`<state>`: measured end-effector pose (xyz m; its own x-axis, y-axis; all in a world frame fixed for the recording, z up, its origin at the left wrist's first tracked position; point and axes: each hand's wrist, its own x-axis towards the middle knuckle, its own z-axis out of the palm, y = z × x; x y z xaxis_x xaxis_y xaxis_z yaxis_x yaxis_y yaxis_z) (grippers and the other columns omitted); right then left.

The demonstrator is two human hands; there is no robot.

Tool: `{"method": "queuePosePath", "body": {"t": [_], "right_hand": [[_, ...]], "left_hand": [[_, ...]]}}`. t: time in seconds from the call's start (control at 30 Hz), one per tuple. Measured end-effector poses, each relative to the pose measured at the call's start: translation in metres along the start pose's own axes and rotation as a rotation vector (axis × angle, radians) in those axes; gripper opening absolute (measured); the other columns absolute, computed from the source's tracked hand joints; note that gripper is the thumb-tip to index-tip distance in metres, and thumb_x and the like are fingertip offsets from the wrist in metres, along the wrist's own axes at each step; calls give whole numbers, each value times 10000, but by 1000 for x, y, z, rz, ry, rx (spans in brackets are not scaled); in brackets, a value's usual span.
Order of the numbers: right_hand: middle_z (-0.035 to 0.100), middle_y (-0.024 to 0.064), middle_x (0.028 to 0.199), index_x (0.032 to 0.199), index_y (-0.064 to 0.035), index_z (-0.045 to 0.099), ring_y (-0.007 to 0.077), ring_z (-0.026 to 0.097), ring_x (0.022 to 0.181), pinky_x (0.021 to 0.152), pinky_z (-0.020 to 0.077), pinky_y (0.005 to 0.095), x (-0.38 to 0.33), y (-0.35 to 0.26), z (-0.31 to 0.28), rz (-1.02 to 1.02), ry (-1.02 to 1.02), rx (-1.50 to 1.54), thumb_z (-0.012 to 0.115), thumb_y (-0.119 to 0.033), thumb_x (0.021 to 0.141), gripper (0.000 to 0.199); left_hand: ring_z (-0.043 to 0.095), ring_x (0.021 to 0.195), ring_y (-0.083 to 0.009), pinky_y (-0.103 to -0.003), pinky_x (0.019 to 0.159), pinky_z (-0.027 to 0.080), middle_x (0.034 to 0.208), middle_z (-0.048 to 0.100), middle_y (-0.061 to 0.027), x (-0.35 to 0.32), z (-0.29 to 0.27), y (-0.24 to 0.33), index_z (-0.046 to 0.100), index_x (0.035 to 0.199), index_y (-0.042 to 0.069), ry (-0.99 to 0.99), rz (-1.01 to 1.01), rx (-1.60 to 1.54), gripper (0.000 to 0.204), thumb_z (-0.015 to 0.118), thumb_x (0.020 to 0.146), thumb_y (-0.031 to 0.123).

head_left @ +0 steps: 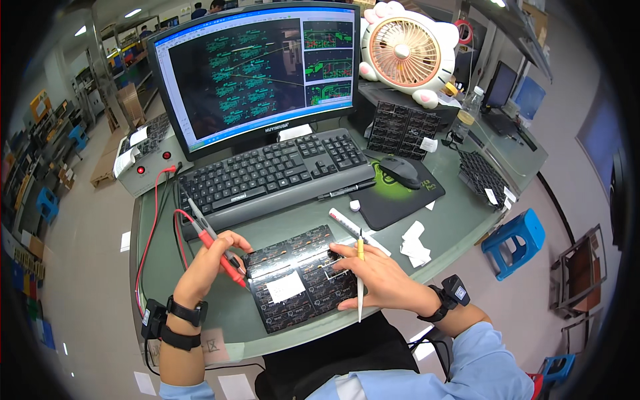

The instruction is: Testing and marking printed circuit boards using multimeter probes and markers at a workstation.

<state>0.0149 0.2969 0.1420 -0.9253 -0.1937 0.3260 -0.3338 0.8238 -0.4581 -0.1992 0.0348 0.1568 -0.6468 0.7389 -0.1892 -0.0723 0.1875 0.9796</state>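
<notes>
A dark circuit board panel [310,257] with a white paper slip [285,287] on it lies at the desk's front edge, between my hands. My left hand [203,267] is closed round a red test probe [231,270]; a slim grey tool [197,212] sticks up from the same grip. Fingertips of that hand reach the panel's left edge. At the right edge, my right hand [380,280] grips the panel, fingers on top and thumb lower down. A slender yellow-and-white pen-like tool [361,280] stands between its fingers, its pale point downward.
Behind the panel are a keyboard [280,170], a monitor [257,73] and a mouse [400,172] on its mat. A white marker [347,223] and paper slips [415,245] lie nearby. Red leads run to a metal box [150,167]. More panels [403,130] stand below a fan [407,53].
</notes>
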Motion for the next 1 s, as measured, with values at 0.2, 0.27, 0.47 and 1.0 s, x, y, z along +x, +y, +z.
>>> {"method": "queuePosePath", "body": {"t": [0.2, 0.27, 0.47, 1.0], "right_hand": [[469, 178, 1413, 1160, -67, 533, 356, 483, 1263, 1100, 303, 479, 3, -5, 2, -66, -28, -76, 788, -460, 729, 637], [479, 160, 1406, 1161, -74, 534, 345, 483, 1269, 1102, 296, 486, 6, -11, -1, -51, -66, -187, 778, -478, 733, 637], [524, 131, 1360, 1197, -65, 516, 291, 514, 1246, 1062, 324, 534, 20, -16, -28, -56, -91, -265, 728, -532, 763, 671], [609, 66, 1046, 1034, -71, 538, 257, 609, 909, 763, 469, 390, 10, -24, -21, 15, -190, -259, 793, -432, 713, 546]], "left_hand": [[610, 694, -119, -258, 661, 506, 947, 628, -74, -3, -3, -1, 606, 990, 22, 2, -4, 29, 391, 360, 972, 326], [620, 689, -133, -267, 644, 509, 957, 636, -85, -4, -4, -1, 603, 986, 14, 12, 9, 27, 405, 366, 965, 342], [555, 672, -83, -230, 635, 448, 826, 626, -17, 0, -3, 4, 633, 905, 34, 127, 108, 90, 449, 382, 953, 402], [548, 682, -89, -234, 653, 466, 951, 557, -27, -1, -2, -3, 591, 1013, 57, 94, 1, 69, 426, 350, 962, 404]]}}
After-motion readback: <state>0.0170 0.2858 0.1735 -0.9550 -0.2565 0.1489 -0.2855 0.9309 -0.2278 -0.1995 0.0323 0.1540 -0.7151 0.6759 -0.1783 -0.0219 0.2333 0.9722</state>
